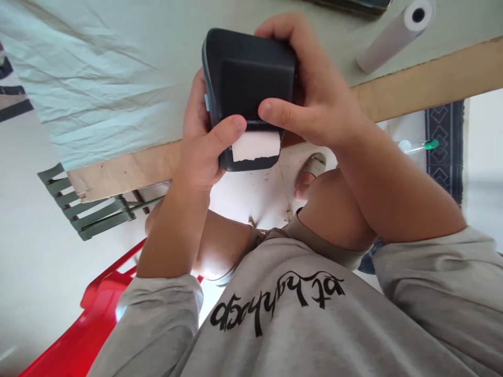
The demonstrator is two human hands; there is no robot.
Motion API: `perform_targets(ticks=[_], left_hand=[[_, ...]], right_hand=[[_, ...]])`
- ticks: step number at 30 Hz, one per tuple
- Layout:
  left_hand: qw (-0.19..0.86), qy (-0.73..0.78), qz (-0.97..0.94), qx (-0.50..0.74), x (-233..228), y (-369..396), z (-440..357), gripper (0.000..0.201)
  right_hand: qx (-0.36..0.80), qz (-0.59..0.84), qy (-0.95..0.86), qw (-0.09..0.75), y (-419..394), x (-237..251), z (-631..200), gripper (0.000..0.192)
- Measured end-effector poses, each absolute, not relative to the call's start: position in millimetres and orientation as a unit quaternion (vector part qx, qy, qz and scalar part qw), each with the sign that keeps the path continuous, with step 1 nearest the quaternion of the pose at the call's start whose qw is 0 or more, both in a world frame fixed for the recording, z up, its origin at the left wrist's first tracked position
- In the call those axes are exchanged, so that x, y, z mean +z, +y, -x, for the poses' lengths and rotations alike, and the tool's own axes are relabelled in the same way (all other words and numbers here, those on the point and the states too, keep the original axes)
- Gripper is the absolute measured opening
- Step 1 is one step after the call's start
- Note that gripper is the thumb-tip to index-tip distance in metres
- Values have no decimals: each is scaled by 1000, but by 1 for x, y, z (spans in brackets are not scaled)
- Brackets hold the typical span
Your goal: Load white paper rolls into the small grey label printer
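Between both hands, over the near edge of the table, I hold a black label printer (pixel 255 84) with rounded corners and light brand lettering, partly covered by a thumb. A torn-edged strip of white paper (pixel 257 145) sticks out of its slot at the near end. My left hand (pixel 208 131) grips the left side, its thumb on the front by the paper. My right hand (pixel 310 89) wraps round the right side, with its thumb pressed on the front face. The fingers behind the printer are mostly hidden.
A roll of white paper (pixel 393 39) lies on the cloth-covered table (pixel 118 78), right of the printer. A dark object (pixel 357 5) is cut off at the top edge. Below are a green slatted stool (pixel 90 209), a red chair (pixel 90 324) and a dark patterned mat (pixel 444 146).
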State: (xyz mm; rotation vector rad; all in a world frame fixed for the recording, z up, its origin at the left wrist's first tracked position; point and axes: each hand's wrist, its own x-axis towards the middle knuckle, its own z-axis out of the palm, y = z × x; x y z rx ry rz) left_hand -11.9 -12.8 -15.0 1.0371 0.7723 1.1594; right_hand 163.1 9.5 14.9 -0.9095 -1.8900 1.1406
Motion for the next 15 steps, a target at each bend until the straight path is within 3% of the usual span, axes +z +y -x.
perform_targets(ticks=[5,9,15], left_hand=[[651,294,-495,494,-22,-3,18,56],[649,287,-527,468,-19,1,21,57],[660,316,-461,502,3,-12,16,39]], right_hand=[[427,350,-744,376,11,12,-164,61],[416,328,-758,381,15,6,-166,73],[462,415,-678,394,4,11,-158,76]])
